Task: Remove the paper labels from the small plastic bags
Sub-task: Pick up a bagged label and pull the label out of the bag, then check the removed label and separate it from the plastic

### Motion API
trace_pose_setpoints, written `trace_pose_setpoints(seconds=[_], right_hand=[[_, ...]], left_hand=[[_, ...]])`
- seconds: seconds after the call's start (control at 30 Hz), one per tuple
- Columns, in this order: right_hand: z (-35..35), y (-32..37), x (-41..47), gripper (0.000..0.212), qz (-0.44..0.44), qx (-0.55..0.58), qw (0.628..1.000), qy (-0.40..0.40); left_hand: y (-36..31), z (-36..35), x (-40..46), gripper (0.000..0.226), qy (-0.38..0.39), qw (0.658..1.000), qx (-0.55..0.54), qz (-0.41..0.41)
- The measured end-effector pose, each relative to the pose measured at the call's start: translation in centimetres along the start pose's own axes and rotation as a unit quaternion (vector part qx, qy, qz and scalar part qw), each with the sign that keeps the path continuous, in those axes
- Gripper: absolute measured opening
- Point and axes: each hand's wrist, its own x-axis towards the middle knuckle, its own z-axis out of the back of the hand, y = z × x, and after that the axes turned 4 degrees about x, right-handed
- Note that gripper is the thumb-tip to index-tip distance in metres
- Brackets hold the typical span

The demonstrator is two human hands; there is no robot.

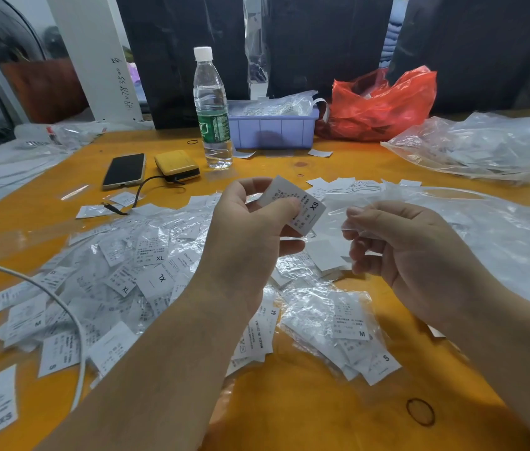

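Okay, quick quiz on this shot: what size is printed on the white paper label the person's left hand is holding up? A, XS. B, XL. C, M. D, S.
A: the white paper label pinched in the grip of the left hand shows the letters XS near its right edge, while the right hand holds a small clear plastic bag beside it.
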Motion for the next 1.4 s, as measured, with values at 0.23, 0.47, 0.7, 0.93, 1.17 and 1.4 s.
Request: trace_pose_setpoints(seconds=[0.23, 0.47, 0.7, 0.93, 1.17, 1.4], right_hand=[[0.23, -0.03, 0.20, 0.018, 0.004, -0.005, 1.000, -0.005], [0.22, -0.21, 0.10, 0.015, -0.001, -0.005, 1.000, 0.030], [0.29, -0.01, 0.16, 0.013, -0.027, 0.050, 0.997, 0.043], [0.41, -0.20, 0.27, 0.012, -0.041, 0.066, 0.996, 0.047], [0.49, -0.32, 0.39, 0.012, -0.048, 0.070, 0.995, 0.048], [0.47, -0.31, 0.33, 0.010, -0.035, 0.061, 0.996, 0.054]], left_hand=[[0.06, -0.02, -0.02, 0.024, 0.000, 1.000, 0.005, 0.003], [-0.05, 0.03, 0.01, 0.024, -0.010, 1.000, 0.006, 0.004], [-0.13, 0.20, 0.01, 0.025, -0.012, 1.000, 0.017, -0.003], [-0.11, 0.21, -0.11, 0.026, -0.010, 1.000, 0.030, -0.004], [-0.03, 0.15, -0.17, 0.028, 0.010, 0.999, 0.034, 0.001], [-0.10, -0.06, -0.42, 0.028, 0.023, 0.999, 0.023, -0.002]])
